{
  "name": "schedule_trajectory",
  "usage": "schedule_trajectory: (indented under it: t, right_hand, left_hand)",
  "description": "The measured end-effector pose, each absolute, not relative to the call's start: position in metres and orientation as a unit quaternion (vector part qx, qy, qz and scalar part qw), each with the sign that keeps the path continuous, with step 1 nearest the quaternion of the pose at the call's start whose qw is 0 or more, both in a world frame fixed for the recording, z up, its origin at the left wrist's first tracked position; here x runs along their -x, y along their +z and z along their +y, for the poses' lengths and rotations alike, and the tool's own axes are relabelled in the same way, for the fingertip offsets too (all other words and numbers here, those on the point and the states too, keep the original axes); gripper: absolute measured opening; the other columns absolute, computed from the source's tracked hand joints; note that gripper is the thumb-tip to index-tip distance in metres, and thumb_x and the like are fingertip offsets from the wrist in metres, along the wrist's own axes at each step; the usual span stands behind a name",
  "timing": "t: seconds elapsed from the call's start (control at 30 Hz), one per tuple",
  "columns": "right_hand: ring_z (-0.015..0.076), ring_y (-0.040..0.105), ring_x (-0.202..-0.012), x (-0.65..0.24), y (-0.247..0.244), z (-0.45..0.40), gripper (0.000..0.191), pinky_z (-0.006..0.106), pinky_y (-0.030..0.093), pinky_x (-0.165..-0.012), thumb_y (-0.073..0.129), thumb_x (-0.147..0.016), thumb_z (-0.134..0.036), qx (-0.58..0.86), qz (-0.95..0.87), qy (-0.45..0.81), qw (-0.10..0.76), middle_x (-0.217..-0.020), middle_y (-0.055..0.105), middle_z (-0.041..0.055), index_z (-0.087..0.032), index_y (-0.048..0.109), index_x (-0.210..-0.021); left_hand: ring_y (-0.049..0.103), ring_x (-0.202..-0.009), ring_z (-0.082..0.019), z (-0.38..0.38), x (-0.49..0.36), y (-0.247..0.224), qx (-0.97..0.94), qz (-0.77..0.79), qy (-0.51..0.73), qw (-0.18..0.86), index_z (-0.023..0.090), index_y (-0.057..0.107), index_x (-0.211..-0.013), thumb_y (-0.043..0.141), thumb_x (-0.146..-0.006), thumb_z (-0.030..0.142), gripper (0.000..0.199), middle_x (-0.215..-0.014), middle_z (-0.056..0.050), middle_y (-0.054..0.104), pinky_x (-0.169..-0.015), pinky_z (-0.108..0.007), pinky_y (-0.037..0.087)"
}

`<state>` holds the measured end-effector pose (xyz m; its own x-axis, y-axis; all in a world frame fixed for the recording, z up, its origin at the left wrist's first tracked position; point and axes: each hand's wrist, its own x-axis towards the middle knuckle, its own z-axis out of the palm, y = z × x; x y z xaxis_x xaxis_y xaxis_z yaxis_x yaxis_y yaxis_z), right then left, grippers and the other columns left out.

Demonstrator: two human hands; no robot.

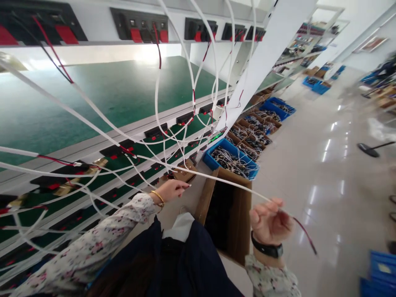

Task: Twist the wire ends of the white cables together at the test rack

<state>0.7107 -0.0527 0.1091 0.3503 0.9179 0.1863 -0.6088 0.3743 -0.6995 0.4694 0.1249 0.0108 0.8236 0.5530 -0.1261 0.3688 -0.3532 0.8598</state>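
Note:
My right hand (269, 222), a dark band at its wrist, is closed round a white cable (229, 181) over the floor to the right. A red and black wire end (306, 236) sticks out beyond its fingers. From that hand the cable runs left to the tangle by the rack. My left hand (171, 191) is in front of the lower rack, thumb and fingers drawn together. A small red and white piece shows at its fingertips, too small to name. Black terminal blocks (140, 25) with red tabs line the rack, with several wires plugged in.
An open cardboard box (206, 196) with a dark inside stands below, between the hands. Behind it, a blue crate (253, 173) and further boxes hold tangled cables. A white post (247, 78) rises at the rack's end. Blue bins (382, 268) stand at lower right.

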Motion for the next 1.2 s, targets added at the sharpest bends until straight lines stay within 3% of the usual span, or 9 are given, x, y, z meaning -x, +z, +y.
schedule_trajectory:
  t: [0.1, 0.2, 0.3, 0.37, 0.47, 0.6, 0.83, 0.97, 1.2]
  right_hand:
    - [0.0058, 0.052, -0.053, -0.707, 0.135, -0.042, 0.033, 0.014, 0.05, -0.051, 0.078, -0.062, -0.019, 0.253, -0.245, 0.424, 0.834, -0.061, 0.058, -0.0073, -0.028, 0.062, -0.089]
    - [0.0041, 0.046, -0.05, -0.703, 0.153, -0.028, 0.015, 0.012, 0.045, -0.045, 0.076, -0.07, -0.024, 0.264, -0.287, 0.375, 0.841, -0.054, 0.046, -0.0081, -0.021, 0.062, -0.075]
    - [0.0049, 0.052, -0.066, -0.699, 0.162, -0.015, 0.019, 0.017, 0.052, -0.063, 0.077, -0.069, -0.027, 0.293, -0.292, 0.326, 0.85, -0.076, 0.055, -0.0039, -0.018, 0.061, -0.066]
    - [0.0015, 0.05, -0.062, -0.693, 0.164, -0.008, 0.016, 0.011, 0.05, -0.062, 0.077, -0.068, -0.02, 0.271, -0.266, 0.369, 0.849, -0.081, 0.057, -0.0046, -0.018, 0.063, -0.073]
    - [0.0003, 0.043, -0.048, -0.667, 0.162, 0.003, 0.019, 0.008, 0.041, -0.046, 0.073, -0.072, -0.015, 0.291, -0.269, 0.486, 0.779, -0.067, 0.056, -0.006, -0.019, 0.063, -0.088]
    - [0.0063, 0.051, -0.05, -0.619, 0.143, 0.013, 0.012, 0.016, 0.04, -0.047, 0.068, -0.076, -0.025, 0.438, -0.315, 0.541, 0.645, -0.07, 0.065, 0.0024, -0.017, 0.061, -0.083]
    - [0.0056, 0.044, -0.042, -0.591, 0.107, 0.022, 0.021, 0.017, 0.033, -0.039, 0.063, -0.077, -0.035, 0.579, -0.365, 0.453, 0.572, -0.063, 0.056, -0.0019, -0.015, 0.056, -0.078]
    - [0.0047, 0.037, -0.04, -0.585, 0.099, 0.032, 0.022, 0.017, 0.029, -0.036, 0.059, -0.078, -0.037, 0.615, -0.389, 0.416, 0.546, -0.061, 0.05, -0.0041, -0.016, 0.054, -0.079]
    - [0.0078, 0.042, -0.044, -0.581, 0.098, 0.038, 0.021, 0.019, 0.033, -0.039, 0.059, -0.077, -0.036, 0.649, -0.427, 0.364, 0.514, -0.058, 0.051, -0.0029, -0.015, 0.061, -0.08]
  left_hand:
    - [0.044, -0.043, -0.007, 0.128, -0.472, 0.022, -0.763, 0.282, 0.117, 0.57, 0.006, 0.055, -0.118, 0.04, -0.083, 0.022, 0.041, -0.062, -0.002, 0.062, -0.043, -0.016, 0.035]
    - [0.043, -0.04, -0.006, 0.128, -0.469, 0.033, -0.711, 0.275, 0.135, 0.633, 0.004, 0.051, -0.121, 0.043, -0.081, 0.025, 0.046, -0.066, -0.004, 0.064, -0.04, -0.016, 0.034]
    - [0.039, -0.037, -0.004, 0.125, -0.466, 0.036, -0.671, 0.274, 0.159, 0.671, 0.006, 0.05, -0.12, 0.05, -0.078, 0.027, 0.047, -0.059, -0.001, 0.062, -0.038, -0.015, 0.028]
    - [0.036, -0.036, -0.004, 0.124, -0.465, 0.033, -0.65, 0.278, 0.177, 0.685, 0.006, 0.056, -0.111, 0.054, -0.077, 0.031, 0.042, -0.049, 0.003, 0.056, -0.037, -0.015, 0.024]
    - [0.036, -0.035, -0.004, 0.125, -0.463, 0.029, -0.624, 0.292, 0.207, 0.695, 0.007, 0.06, -0.1, 0.057, -0.076, 0.04, 0.041, -0.043, 0.005, 0.049, -0.037, -0.016, 0.021]
    - [0.032, -0.036, -0.002, 0.127, -0.456, 0.035, -0.6, 0.299, 0.234, 0.704, 0.007, 0.06, -0.099, 0.06, -0.074, 0.044, 0.045, -0.055, 0.001, 0.057, -0.037, -0.018, 0.02]
    - [0.037, -0.045, -0.005, 0.111, -0.439, 0.077, -0.586, 0.276, 0.28, 0.708, 0.011, 0.055, -0.11, 0.058, -0.079, 0.036, 0.039, -0.059, 0.003, 0.057, -0.044, -0.019, 0.023]
    - [0.047, -0.053, -0.008, 0.107, -0.434, 0.091, -0.614, 0.276, 0.288, 0.681, 0.013, 0.054, -0.101, 0.054, -0.08, 0.029, 0.027, -0.058, 0.004, 0.055, -0.051, -0.02, 0.03]
    - [0.049, -0.053, -0.009, 0.109, -0.43, 0.091, -0.646, 0.317, 0.305, 0.624, 0.013, 0.052, -0.1, 0.052, -0.081, 0.026, 0.023, -0.06, 0.001, 0.061, -0.052, -0.021, 0.032]
